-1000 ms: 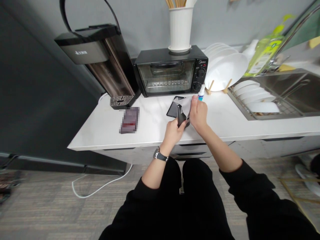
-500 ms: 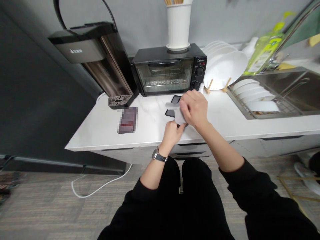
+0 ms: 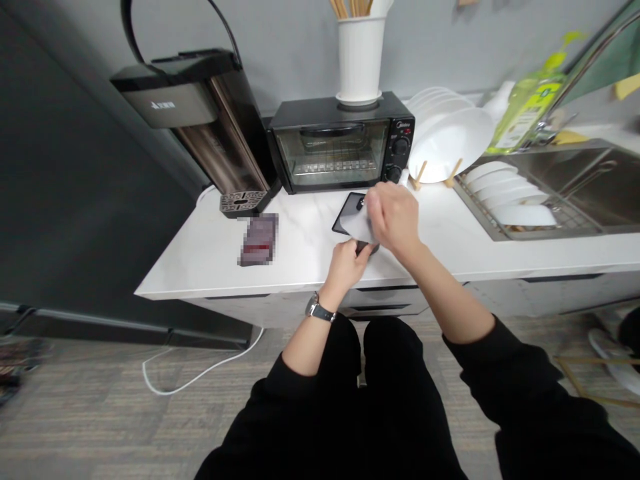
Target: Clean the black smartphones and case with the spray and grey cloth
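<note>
Near the counter's front middle, my left hand, with a watch on its wrist, is closed on the near, dark end of a flat, black-rimmed grey thing. Its exact kind I cannot make out. The thing lies at or just above the white counter, in front of the toaster oven. My right hand is in a fist around a thin pale cloth or paper, which spreads over part of the flat thing and hides it. A small dark spot shows near its far corner.
To the left stand a water dispenser and a blurred packet. A white utensil cup tops the oven. On the right are racked white plates, a soap bottle and a sink with stacked bowls.
The pale cloth has shifted over the flat thing and now lies flatter on it, uncovering more of its far side. My right hand has moved slightly; my left hand keeps its hold.
</note>
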`<state>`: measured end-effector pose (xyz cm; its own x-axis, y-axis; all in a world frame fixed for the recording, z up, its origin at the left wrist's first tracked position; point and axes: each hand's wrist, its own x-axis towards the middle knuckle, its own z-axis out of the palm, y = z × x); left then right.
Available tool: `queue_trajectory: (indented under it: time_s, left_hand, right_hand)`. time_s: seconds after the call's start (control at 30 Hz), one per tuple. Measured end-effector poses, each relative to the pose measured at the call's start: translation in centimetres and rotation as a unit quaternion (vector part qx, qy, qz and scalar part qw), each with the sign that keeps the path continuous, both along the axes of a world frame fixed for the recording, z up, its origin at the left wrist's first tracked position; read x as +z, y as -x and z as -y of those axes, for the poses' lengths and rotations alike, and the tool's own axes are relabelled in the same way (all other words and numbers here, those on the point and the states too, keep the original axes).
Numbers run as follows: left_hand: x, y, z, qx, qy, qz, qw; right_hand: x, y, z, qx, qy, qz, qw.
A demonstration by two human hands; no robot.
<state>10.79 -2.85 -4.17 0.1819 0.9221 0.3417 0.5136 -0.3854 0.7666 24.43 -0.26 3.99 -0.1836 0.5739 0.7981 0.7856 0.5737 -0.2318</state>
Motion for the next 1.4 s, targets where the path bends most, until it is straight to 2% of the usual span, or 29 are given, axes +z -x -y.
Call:
queue_trajectory:
  time_s: [0.07, 0.13, 0.2, 0.3, 0.37, 0.4, 0.47, 0.53, 0.63, 0.7, 0.77, 0.83, 0.9, 0.97, 1.03, 1.13, 1.27, 1.33, 1.4]
  left_hand:
    - [0.2, 0.0, 0.2, -0.007, 0.002, 0.007, 1.000]
    - [0.3, 0.0, 0.2, -0.011, -0.001, 0.009, 1.000]
    - [0.1, 0.0, 0.1, -0.013, -0.012, 0.008, 1.000]
    - [-0.2, 0.1, -0.1, -0.001, -0.066, 0.017, 0.998]
    - [-0.3, 0.1, -0.2, 0.001, -0.071, 0.010, 0.997]
    - [-0.4, 0.1, -0.2, -0.003, -0.055, -0.002, 0.998]
    - [-0.3, 0.1, -0.1, -0.009, -0.016, -0.023, 1.000]
    - [-0.1, 0.1, 0.0, -0.006, -0.003, -0.022, 1.000]
    - [0.2, 0.0, 0.2, -0.007, -0.012, 0.006, 1.000]
    - [0.2, 0.0, 0.3, -0.014, -0.010, 0.006, 1.000]
    - [0.1, 0.0, 0.2, -0.015, -0.010, -0.005, 1.000]
    - [0.0, 0.0, 0.0, -0.012, -0.034, -0.005, 0.999]
    - [-0.1, 0.0, -0.2, -0.012, -0.064, 0.003, 0.998]
    - [-0.1, 0.0, -0.3, -0.012, -0.056, -0.006, 0.998]
    - [0.0, 0.0, -0.2, -0.006, -0.019, -0.027, 0.999]
    - [0.2, -0.1, 0.0, 0.010, 0.001, -0.025, 1.000]
    - [0.5, -0.2, 0.4, 0.005, -0.008, 0.008, 1.000]
    - [0.6, -0.2, 0.5, -0.010, -0.009, 0.009, 1.000]
    - [0.6, -0.1, 0.4, -0.020, -0.010, 0.003, 1.000]
  right_hand:
    - [-0.7, -0.9, -0.5, -0.029, 0.046, -0.101, 0.993]
    - [-1.0, -1.0, -0.2, -0.027, 0.067, -0.137, 0.988]
    - [-0.6, -0.3, 0.6, -0.007, 0.034, -0.100, 0.994]
    - [0.4, 1.3, 1.8, 0.043, -0.040, 0.047, 0.997]
    - [0.9, 1.8, 1.8, 0.067, -0.051, 0.117, 0.990]
    - [1.0, 1.9, 1.5, 0.065, -0.045, 0.120, 0.990]
    - [0.9, 1.5, 0.7, 0.039, -0.022, 0.059, 0.997]
    - [0.4, 0.9, -0.3, 0.010, 0.024, -0.064, 0.998]
    - [-0.5, 0.4, -0.9, 0.018, 0.098, -0.232, 0.968]
    - [-0.8, 0.3, -0.4, 0.029, 0.093, -0.256, 0.962]
    - [-0.7, 0.4, 0.5, 0.037, 0.045, -0.201, 0.978]
    - [-0.4, 0.5, 1.3, 0.054, -0.005, -0.093, 0.994]
    - [0.1, 0.5, 1.6, 0.071, -0.033, 0.013, 0.997]
    - [0.7, 0.6, 1.4, 0.074, -0.037, 0.058, 0.995]
    - [1.1, 0.8, 0.9, 0.068, -0.018, 0.022, 0.997]
    - [1.1, 1.5, -0.3, 0.058, 0.052, -0.123, 0.989]
    - [-0.7, 1.9, -1.4, 0.068, 0.134, -0.339, 0.929]
    - [-1.5, 1.9, -1.1, 0.064, 0.134, -0.387, 0.910]
    - [-1.4, 1.9, -0.2, 0.040, 0.092, -0.360, 0.927]
